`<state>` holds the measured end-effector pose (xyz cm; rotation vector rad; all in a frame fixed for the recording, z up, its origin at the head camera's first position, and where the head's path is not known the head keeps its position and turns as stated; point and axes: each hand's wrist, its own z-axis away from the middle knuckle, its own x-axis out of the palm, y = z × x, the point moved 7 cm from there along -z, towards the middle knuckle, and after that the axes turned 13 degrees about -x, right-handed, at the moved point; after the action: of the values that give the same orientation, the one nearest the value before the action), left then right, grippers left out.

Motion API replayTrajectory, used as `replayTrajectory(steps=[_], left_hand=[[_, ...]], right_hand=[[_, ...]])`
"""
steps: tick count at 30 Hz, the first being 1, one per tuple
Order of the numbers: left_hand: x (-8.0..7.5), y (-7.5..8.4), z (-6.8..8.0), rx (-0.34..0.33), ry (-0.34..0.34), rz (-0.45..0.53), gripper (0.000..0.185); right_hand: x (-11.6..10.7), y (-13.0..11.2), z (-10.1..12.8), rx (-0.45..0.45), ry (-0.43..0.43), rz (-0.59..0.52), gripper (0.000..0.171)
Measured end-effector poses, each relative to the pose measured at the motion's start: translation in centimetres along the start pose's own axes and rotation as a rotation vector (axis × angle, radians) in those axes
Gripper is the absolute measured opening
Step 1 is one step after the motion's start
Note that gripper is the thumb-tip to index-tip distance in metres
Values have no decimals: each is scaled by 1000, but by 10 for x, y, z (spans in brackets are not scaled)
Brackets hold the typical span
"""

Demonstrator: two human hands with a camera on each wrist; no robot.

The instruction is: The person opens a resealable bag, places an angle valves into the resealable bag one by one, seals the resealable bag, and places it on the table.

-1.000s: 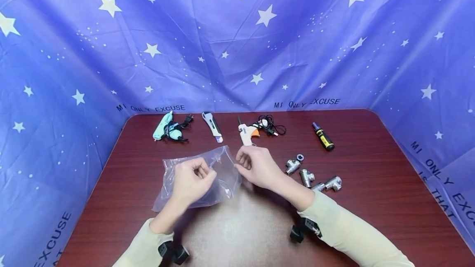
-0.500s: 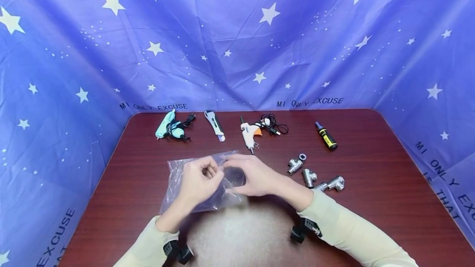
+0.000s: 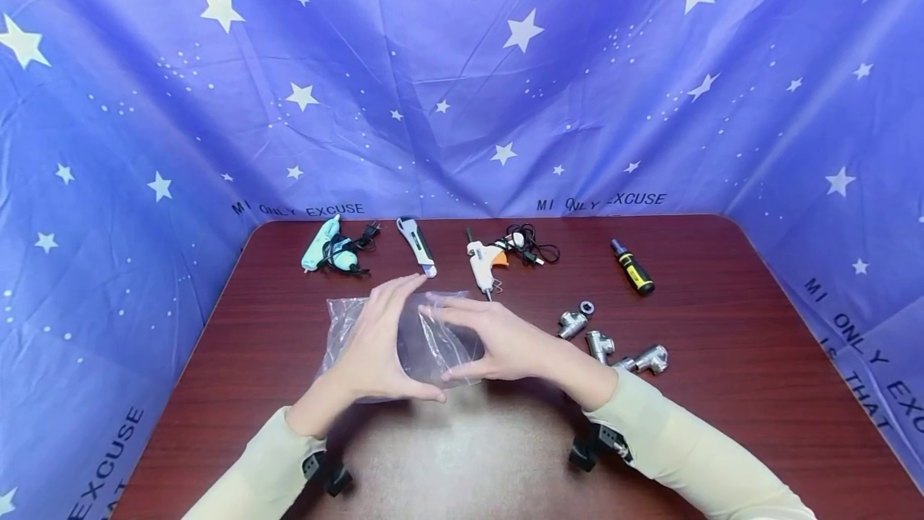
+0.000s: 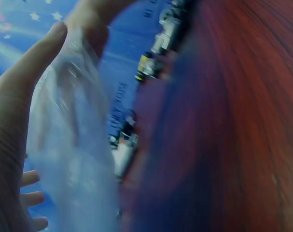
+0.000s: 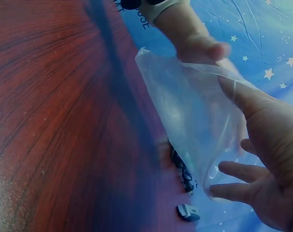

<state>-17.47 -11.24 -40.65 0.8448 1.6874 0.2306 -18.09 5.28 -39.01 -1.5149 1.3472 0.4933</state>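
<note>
A clear plastic bag (image 3: 420, 350) is held up between both hands over the table. My left hand (image 3: 370, 350) has its fingers and thumb spread straight along the bag's left side. At the bag's right-hand mouth, my right hand (image 3: 514, 342) has thumb and fingers stretched apart. The right wrist view shows that the thumb lies within the mouth of the bag (image 5: 175, 104) and the fingertips touch its far edge. The left wrist view has the bag (image 4: 74, 150) beside the left thumb, somewhat blurred.
Behind the bag lie a mint glue gun (image 3: 321, 245), a utility knife (image 3: 415, 243) and a white glue gun (image 3: 482, 262). A yellow-black screwdriver (image 3: 634, 267) is at the back right. Several metal pipe fittings (image 3: 599, 346) lie right of my right hand on the brown table (image 3: 736, 303).
The left hand has gone from pinching the bag to spread, straight fingers. The right hand has moved left to the bag's mouth, with thumb and fingers parted.
</note>
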Motion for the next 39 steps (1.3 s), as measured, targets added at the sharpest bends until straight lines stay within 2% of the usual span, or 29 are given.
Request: replayTrajectory(steps=[2,5,14,23,29,34,39], left_hand=[[6,-6,1,-10,-43,-49,153],[12,-12,3,-10,-50,-63,149],[20,-22,7,-25,-48,43,134],[28,-31,11,-58,-68,89,123],[33,-36,13,-97,-82,118,120],[37,-39,16,-118,-81,103,120],[40,-38,18,-110,-78,86,121]], right_hand=[[-1,-1,0,-10,-6,6,91],[-2,-2,0,-25,-16,16,92],[-1,-2,2,-34,-40,36,91],[-4,0,9,1,-81,88,60],[-20,5,21,15,-24,61,61],[-39,15,36,74,33,6,56],[-68,29,56,147,89,101,41]])
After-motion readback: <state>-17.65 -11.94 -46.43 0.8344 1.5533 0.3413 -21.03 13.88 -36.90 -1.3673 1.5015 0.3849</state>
